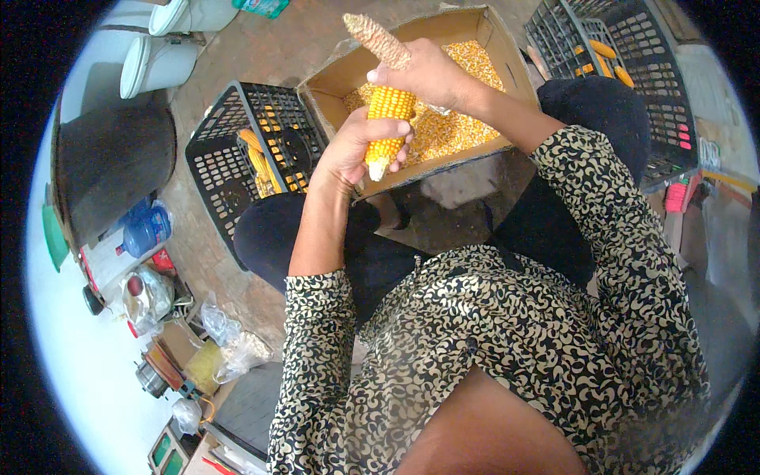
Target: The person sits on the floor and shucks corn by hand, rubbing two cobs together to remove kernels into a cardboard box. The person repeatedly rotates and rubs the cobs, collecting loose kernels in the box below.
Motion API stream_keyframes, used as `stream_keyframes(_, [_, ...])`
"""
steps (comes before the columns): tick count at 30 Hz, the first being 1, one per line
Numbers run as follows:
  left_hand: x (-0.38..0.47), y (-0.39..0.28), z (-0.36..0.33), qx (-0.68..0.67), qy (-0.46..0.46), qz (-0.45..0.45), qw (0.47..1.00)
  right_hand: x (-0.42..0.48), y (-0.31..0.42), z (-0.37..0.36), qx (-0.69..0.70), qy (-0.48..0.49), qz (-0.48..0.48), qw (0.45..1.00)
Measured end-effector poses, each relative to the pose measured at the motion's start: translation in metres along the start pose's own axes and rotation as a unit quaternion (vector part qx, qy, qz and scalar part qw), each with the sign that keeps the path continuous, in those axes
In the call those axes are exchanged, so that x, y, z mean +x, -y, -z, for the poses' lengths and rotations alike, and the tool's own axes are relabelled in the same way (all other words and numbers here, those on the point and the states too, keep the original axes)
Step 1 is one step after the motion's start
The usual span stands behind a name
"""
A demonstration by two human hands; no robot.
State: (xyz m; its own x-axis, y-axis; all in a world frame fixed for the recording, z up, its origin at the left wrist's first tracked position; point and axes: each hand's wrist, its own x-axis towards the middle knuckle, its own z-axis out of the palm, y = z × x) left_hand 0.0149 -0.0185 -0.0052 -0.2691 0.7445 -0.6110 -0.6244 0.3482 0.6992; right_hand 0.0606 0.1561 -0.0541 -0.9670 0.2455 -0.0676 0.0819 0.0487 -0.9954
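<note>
My left hand (356, 139) is closed around a yellow ear of corn (389, 122), held above a cardboard box (463, 155). The ear is tilted nearly upright, its pale tip pointing down towards me. In my right hand (436, 74) is a bare corn cob (380, 43), pointing up and to the left. That hand rests against the upper end of the ear, and its fingers are partly hidden. Loose corn kernels (454, 133) cover the bottom of the box beneath both hands.
A black plastic crate (219, 178) with ears of corn (258, 157) stands left of the box. Another black crate (650, 77), also with corn ears (602, 49), is on the right. White buckets (160, 62) stand at the upper left. My knees flank the box's near side.
</note>
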Motion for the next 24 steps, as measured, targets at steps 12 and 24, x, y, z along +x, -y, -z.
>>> stream_keyframes(12, [0.022,0.028,-0.002,0.246,-0.114,-0.08,0.959,0.0,-0.02,0.013,0.209,0.023,-0.187,0.96])
stream_keyframes(24, [0.019,0.019,-0.006,0.317,-0.144,-0.049,0.936,-0.011,-0.023,-0.017,-0.107,-0.033,-0.097,0.989])
